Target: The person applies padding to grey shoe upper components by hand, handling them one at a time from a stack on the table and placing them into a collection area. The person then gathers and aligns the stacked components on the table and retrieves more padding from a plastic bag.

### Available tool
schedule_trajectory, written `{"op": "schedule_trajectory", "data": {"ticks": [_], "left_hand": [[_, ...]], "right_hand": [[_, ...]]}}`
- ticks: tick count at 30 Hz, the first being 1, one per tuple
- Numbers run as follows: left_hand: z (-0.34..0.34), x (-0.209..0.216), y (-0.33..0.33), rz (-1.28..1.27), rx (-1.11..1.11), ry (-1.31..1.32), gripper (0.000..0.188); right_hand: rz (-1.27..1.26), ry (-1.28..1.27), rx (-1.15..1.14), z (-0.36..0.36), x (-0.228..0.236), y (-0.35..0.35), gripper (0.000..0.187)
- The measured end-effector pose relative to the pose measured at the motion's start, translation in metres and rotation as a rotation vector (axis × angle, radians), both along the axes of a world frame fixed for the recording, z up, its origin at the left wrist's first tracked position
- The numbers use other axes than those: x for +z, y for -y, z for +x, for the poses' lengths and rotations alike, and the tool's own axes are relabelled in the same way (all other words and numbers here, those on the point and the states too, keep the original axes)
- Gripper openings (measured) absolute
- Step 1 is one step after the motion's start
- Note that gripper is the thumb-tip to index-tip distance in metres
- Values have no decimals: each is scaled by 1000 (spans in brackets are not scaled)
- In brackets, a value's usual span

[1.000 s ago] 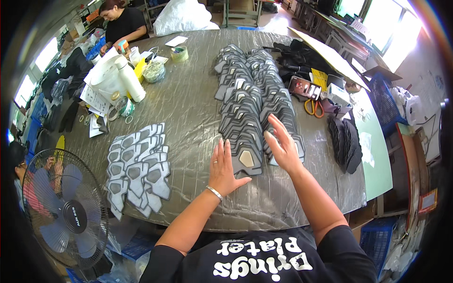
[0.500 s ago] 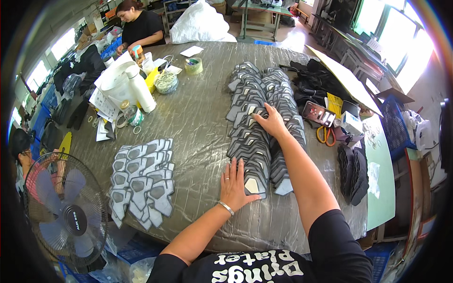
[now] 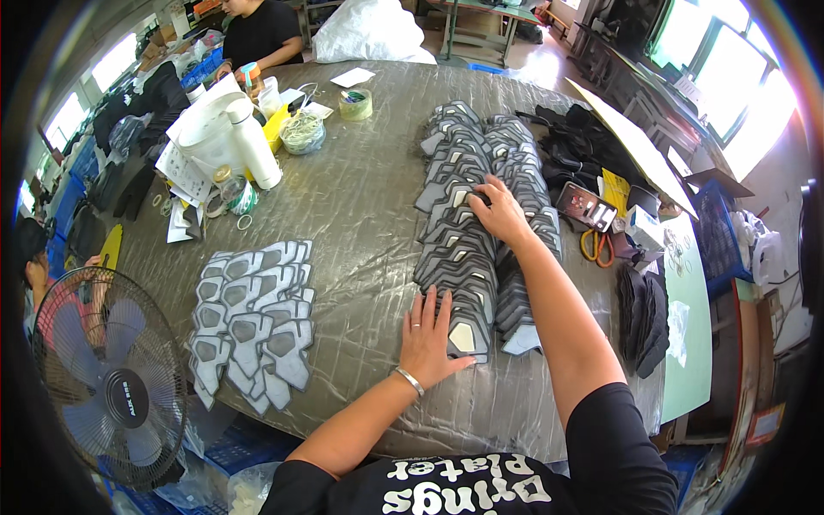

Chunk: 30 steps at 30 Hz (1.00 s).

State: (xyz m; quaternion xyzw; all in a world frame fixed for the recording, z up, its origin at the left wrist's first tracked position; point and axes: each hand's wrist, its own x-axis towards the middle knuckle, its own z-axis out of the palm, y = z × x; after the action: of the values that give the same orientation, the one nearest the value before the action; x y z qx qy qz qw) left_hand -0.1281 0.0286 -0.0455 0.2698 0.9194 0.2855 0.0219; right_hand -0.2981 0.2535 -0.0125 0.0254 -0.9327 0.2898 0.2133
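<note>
Two long rows of overlapping grey fabric pieces run away from me over the table. My left hand (image 3: 429, 339) lies at the near end of the left row (image 3: 459, 296), fingers spread along its left edge and thumb by the front piece, which has a cream patch (image 3: 463, 338). Farther up, my right hand (image 3: 499, 210) rests on top of the rows, its fingers apart over the left row, beside the right row (image 3: 518, 146). Neither hand grips a piece. A smaller batch of paler grey pieces (image 3: 257, 318) is laid out in overlapping columns to the left.
Right of the rows are black cloth pieces (image 3: 562, 142), a phone (image 3: 586, 207), orange-handled scissors (image 3: 596, 247) and a dark stack (image 3: 643, 313). At back left stand a white bottle (image 3: 255, 146) and a tub of rubber bands (image 3: 302, 134). A fan (image 3: 124, 395) is near left; a co-worker (image 3: 262, 34) stands beyond.
The view has shifted slightly. My right hand remains over the rows, its fingers a little more bent; my left hand stays at the near end.
</note>
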Motion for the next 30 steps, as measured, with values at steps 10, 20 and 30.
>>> {"op": "schedule_trajectory", "data": {"ticks": [10, 20, 30], "left_hand": [[-5, -7, -7, 43, 99, -18, 118], [-5, -1, -5, 76, 66, -10, 109], [-6, -2, -5, 124, 237, -187, 101]], "right_hand": [[-56, 140, -104, -1, 2, 3, 54], [-196, 401, 260, -19, 14, -25, 51], [-135, 284, 306, 0, 11, 22, 50]]}}
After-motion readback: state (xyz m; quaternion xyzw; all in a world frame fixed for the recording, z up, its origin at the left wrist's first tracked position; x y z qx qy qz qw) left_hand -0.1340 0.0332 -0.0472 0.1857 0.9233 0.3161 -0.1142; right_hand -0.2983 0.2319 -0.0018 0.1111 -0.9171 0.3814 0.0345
